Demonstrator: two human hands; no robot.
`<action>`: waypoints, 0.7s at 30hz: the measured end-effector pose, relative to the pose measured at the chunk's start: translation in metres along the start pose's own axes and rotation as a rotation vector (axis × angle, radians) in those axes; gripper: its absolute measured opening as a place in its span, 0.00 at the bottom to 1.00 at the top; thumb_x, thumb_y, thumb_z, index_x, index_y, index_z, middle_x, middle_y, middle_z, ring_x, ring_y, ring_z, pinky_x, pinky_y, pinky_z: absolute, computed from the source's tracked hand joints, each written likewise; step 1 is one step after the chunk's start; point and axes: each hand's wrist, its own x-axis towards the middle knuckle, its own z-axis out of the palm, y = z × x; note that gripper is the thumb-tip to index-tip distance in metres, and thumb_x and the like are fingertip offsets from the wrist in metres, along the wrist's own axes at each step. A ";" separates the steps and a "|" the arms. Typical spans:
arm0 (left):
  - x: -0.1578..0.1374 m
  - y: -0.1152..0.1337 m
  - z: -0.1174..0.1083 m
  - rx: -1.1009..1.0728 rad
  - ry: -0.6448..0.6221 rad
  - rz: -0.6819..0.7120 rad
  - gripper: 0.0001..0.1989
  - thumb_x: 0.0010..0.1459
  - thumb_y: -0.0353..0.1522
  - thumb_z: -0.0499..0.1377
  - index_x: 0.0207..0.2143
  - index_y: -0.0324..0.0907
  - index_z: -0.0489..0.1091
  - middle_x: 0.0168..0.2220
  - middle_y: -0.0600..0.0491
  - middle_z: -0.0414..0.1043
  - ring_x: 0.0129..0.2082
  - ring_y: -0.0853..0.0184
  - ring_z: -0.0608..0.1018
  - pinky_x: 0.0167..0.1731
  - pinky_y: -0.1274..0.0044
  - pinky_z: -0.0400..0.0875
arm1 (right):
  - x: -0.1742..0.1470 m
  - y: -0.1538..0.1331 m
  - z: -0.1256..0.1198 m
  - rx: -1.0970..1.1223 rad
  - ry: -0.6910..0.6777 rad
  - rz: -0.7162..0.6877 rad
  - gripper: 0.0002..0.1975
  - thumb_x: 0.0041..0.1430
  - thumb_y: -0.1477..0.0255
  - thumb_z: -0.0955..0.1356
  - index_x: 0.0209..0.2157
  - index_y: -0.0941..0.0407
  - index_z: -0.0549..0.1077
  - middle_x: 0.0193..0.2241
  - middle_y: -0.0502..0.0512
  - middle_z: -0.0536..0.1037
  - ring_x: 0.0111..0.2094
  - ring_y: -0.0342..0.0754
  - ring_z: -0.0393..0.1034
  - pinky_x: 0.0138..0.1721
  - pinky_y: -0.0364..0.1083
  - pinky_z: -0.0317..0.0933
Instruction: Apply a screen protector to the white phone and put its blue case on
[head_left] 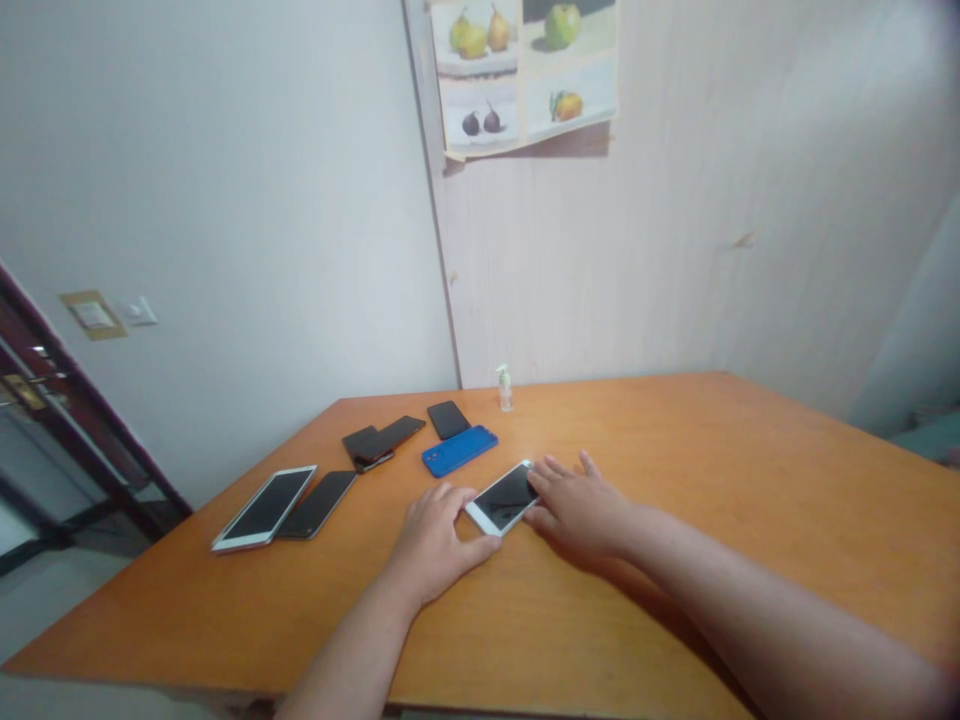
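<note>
A white smartphone (504, 499) with a dark screen lies face up on the wooden table, angled away to the right. My left hand (435, 545) grips its near left end, thumb at the lower corner and fingers at the upper corner. The fingers of my right hand (574, 502) are spread, with some fingertips lying on the far right end of the screen and the thumb by the phone's lower edge. Just beyond the phone is a blue phone case (460, 451), partly resting against or over a black phone (448, 420); which, I cannot tell.
On the left of the table (750, 520) lie a white tablet (264, 510) and a dark phone (319, 505) touching it. Farther back, a dark phone (391, 438) overlaps another. A small pump bottle (505, 390) stands near the wall, below a fruit poster (529, 70).
</note>
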 end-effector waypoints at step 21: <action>0.001 0.000 -0.001 -0.026 -0.011 0.009 0.24 0.51 0.47 0.66 0.48 0.48 0.71 0.46 0.50 0.73 0.49 0.56 0.73 0.46 0.70 0.66 | -0.020 -0.031 0.006 0.015 -0.082 -0.256 0.35 0.65 0.58 0.59 0.66 0.65 0.56 0.67 0.70 0.55 0.68 0.63 0.47 0.66 0.61 0.41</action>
